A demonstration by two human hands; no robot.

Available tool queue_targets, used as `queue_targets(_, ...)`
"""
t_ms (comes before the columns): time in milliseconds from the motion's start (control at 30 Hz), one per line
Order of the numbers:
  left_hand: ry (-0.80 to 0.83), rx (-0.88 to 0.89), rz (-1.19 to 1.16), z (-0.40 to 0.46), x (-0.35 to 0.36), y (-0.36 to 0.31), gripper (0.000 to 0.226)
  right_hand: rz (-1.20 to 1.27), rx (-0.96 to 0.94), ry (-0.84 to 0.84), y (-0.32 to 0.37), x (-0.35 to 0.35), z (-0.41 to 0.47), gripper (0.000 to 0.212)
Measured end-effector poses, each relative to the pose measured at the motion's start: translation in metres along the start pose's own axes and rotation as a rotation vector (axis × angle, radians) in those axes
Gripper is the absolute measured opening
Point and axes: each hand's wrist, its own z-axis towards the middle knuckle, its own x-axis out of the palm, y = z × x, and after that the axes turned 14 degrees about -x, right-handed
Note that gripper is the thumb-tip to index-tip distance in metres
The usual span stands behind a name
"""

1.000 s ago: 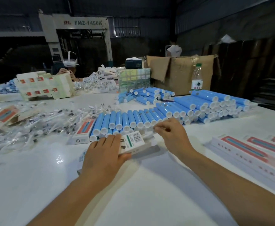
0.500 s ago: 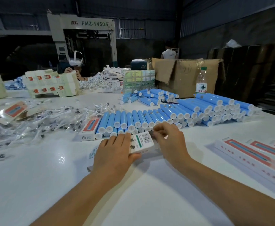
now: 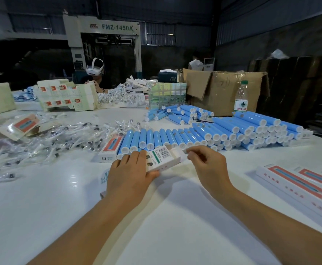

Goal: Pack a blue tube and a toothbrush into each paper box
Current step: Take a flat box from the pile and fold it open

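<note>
Now left hand (image 3: 131,175) grips paper box (image 3: 164,157); right hand (image 3: 208,165) pinches its end flap

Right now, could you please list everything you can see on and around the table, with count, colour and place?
paper box: one, white with barcode, held at centre
blue tubes: many, blue with white caps, rows and piles centre to right
wrapped toothbrushes: many, clear wrappers, heaped at left
closed box: one, white and red, left of the tube row
long boxes: several, white and red, near right edge
flat box stacks: pale, far left
cardboard carton: one, brown, far right
water bottle: one, clear, green cap, before the carton
table: white
another person: one, headset, far side
left hand: grips the box
right hand: pinches the box's end flap
</note>
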Motion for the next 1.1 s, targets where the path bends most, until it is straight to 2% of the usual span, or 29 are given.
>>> queue_targets(200,-0.013,0.011,0.017,0.001,0.004,-0.005,0.069,0.042,0.064,0.098,0.002,0.01,-0.006,0.021)
queue_targets(533,-0.077,0.052,0.066,-0.005,0.006,-0.018,0.069,0.144,0.241,0.144,0.002,0.018,-0.003,0.058)
queue_targets(633,-0.073,0.077,0.083,-0.007,0.007,-0.023,0.069,0.143,0.294,0.152,0.004,0.021,-0.003,0.049)
queue_targets(767,-0.094,0.08,0.094,-0.007,0.006,-0.022,0.069,0.139,0.304,0.119,0.007,0.022,-0.005,0.017)
queue_targets(900,-0.084,0.09,0.102,-0.008,0.007,-0.023,0.068,0.113,0.298,0.129,0.009,0.025,-0.006,0.016)
queue_targets(1100,-0.069,0.074,0.108,-0.009,0.006,-0.026,0.069,0.221,0.338,0.121,0.01,0.024,-0.006,0.019)
